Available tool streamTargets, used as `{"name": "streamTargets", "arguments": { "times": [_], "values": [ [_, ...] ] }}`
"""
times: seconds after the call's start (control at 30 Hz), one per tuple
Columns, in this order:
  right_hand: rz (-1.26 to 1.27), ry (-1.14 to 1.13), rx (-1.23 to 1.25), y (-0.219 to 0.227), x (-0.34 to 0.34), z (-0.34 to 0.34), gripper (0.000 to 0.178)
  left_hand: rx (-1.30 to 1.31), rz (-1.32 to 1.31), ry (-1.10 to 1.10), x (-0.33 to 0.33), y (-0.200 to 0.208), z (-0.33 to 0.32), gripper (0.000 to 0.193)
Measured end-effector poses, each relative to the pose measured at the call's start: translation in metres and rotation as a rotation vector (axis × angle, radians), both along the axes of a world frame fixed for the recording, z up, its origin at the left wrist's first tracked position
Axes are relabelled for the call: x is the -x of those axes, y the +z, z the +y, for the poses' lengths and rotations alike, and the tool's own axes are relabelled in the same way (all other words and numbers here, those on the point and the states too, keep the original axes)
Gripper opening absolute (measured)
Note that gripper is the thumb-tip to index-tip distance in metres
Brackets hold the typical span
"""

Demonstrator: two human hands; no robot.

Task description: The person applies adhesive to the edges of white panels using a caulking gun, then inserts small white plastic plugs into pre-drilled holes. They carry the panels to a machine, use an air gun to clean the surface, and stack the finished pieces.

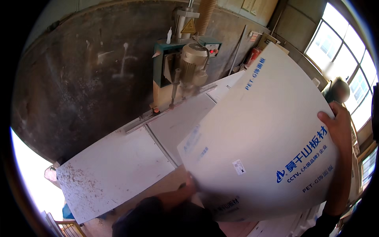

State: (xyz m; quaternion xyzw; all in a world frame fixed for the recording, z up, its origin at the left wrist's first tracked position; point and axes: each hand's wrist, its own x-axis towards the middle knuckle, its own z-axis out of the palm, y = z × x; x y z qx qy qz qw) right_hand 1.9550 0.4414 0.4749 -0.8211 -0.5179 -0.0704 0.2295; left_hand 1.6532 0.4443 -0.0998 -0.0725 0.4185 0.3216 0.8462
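Note:
A large white panel board (252, 130) with blue print and a small white label (239, 167) is held up at a tilt and fills the right half of the head view. My right hand (338, 122) grips its right edge, thumb on the face turned to me and fingers behind. At the lower left edge, my left hand (188, 186) holds the board, its fingers mostly hidden. The board's far corner rises above the worktable (130, 166), and its lower edge hangs near my body.
Behind the worktable stands a drilling machine with a grey motor (194, 55) and green housing (158, 65). A metal fence (138, 124) runs along the table's back. Brown debris (81, 177) lies at the table's left end. Another person (337, 91) is beyond the board, near the window.

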Motion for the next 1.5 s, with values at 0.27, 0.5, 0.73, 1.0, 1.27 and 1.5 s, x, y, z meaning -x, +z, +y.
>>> {"name": "streamTargets", "arguments": {
  "times": [0.27,0.5,0.73,1.0,1.27,1.5],
  "values": [
    [-0.01,0.051,-0.009,0.008,-0.05,-0.011,0.015,-0.009,-0.237,-0.136,-0.093,-0.05,0.066,0.08],
    [0.13,0.117,0.303,0.036,-0.064,-0.014,0.012,-0.082,-0.077,-0.099,-0.119,-0.054,0.06,0.076],
    [0.085,0.168,0.396,0.036,-0.078,-0.007,0.029,-0.274,0.263,-0.092,-0.126,0.014,0.048,0.077],
    [0.206,0.436,0.257,0.042,-0.057,0.006,0.035,-1.2,0.925,0.109,-0.164,0.131,0.002,0.097],
    [0.368,0.631,0.265,0.052,0.063,-0.002,0.025,-2.101,0.708,-0.054,-0.088,0.38,-0.175,0.115],
    [0.268,0.986,0.353,0.038,0.191,-0.019,0.041,-1.695,1.154,-0.151,-0.018,0.353,-0.276,0.093]
  ]
}}
